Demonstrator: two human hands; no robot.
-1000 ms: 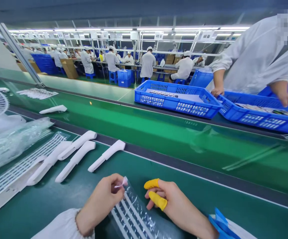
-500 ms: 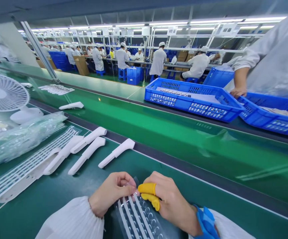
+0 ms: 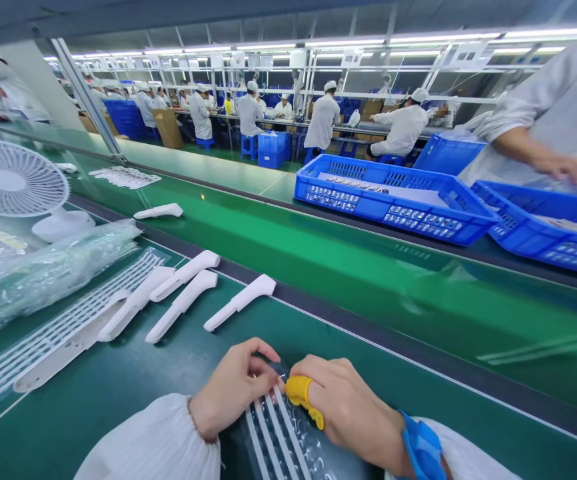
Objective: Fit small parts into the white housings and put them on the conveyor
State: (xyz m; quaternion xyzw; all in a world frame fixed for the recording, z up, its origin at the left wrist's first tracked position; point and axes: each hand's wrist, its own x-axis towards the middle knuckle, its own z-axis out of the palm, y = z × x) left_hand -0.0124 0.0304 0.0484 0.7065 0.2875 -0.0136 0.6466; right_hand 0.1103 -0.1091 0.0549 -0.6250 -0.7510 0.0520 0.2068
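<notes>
One clear plastic sheet with white strips (image 3: 276,437): near side of table (image 3: 133,380), between hands | Left hand (image 3: 236,393): pinching sheet's far end | Right hand (image 3: 351,410): fingers curled beside it, grip unclear | White handles (image 3: 241,301): beyond

From my remote place I see the scene bright, lit by white tube lights (image 3: 443,37) overhead. Pale reflections streak the green conveyor belt (image 3: 293,250), and the clear plastic sheet (image 3: 313,443) glints. Co-worker's hand (image 3: 576,170) is blurred; distant workers (image 3: 251,115) look soft; wide-angle stretching deforms the edges.
</notes>
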